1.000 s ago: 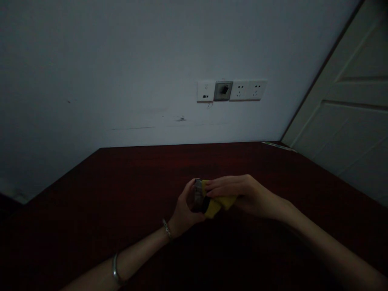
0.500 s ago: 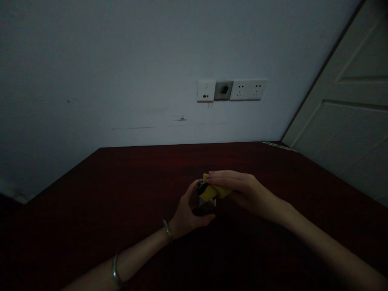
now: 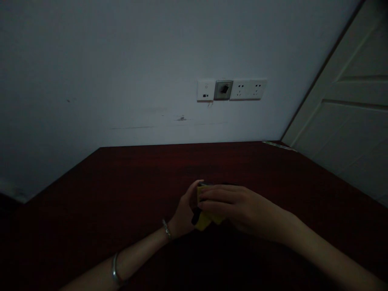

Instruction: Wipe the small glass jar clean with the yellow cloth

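Note:
Low in the middle of the head view, my left hand [image 3: 182, 214] curls round a small dark object [image 3: 205, 184] with a shiny top edge. Its kind cannot be made out in the dim light. My right hand [image 3: 242, 207] presses a yellow cloth [image 3: 202, 222] with a dark edge against that object's near and upper side. Fingers and cloth hide most of the object, and the left thumb is covered as well. A chain bracelet [image 3: 166, 229] and a metal bangle [image 3: 115, 270] are on my left arm.
The dark red tabletop [image 3: 145, 165] runs back to a pale wall [image 3: 121, 72]. A row of wall sockets [image 3: 240, 89] sits above it. On the right stands a panelled white door [image 3: 354, 121]; a thin printed strip [image 3: 279, 146] lies at the table's back right edge.
My right hand has moved toward me with the yellow cloth, sliding down over the dark object. My left hand stays in nearly the same place, still round it.

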Demonstrator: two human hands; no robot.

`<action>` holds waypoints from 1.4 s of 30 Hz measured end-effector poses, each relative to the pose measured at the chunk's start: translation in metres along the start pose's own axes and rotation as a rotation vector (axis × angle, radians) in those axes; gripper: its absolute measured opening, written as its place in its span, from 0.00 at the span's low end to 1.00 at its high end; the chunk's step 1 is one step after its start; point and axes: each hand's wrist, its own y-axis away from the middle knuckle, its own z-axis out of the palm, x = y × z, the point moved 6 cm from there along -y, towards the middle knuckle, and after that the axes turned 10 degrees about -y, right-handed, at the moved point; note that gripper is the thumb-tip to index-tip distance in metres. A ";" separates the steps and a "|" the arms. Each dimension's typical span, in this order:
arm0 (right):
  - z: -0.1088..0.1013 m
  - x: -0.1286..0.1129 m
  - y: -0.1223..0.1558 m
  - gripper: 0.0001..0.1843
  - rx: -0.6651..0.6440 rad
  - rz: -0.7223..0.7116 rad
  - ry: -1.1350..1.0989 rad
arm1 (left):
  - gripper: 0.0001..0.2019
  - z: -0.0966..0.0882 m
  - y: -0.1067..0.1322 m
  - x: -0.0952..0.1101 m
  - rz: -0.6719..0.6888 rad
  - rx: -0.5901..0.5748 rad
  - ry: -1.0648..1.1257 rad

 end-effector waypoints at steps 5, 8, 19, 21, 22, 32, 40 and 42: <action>-0.001 -0.010 -0.002 0.23 -0.123 0.037 -0.131 | 0.38 -0.001 0.000 0.000 -0.057 0.022 0.071; -0.012 -0.005 0.003 0.27 -0.069 0.089 -0.228 | 0.41 -0.001 0.003 0.003 -0.016 0.002 0.067; -0.007 0.045 0.019 0.32 0.154 0.145 -0.161 | 0.43 -0.002 0.007 -0.004 -0.029 0.066 0.045; -0.004 0.040 0.016 0.30 0.146 0.131 -0.122 | 0.42 -0.003 0.005 -0.001 -0.022 0.078 0.023; -0.003 0.037 0.015 0.29 0.137 0.123 -0.093 | 0.42 -0.004 0.004 0.000 -0.016 0.083 0.006; 0.007 0.000 0.003 0.20 0.052 -0.056 0.078 | 0.31 -0.008 -0.003 -0.008 -0.083 0.193 0.139; -0.002 0.003 0.006 0.24 0.185 -0.062 -0.093 | 0.33 -0.009 -0.004 -0.009 -0.088 0.185 0.176; -0.009 0.016 0.012 0.27 0.265 -0.036 -0.103 | 0.39 -0.007 -0.001 -0.005 -0.043 0.148 0.123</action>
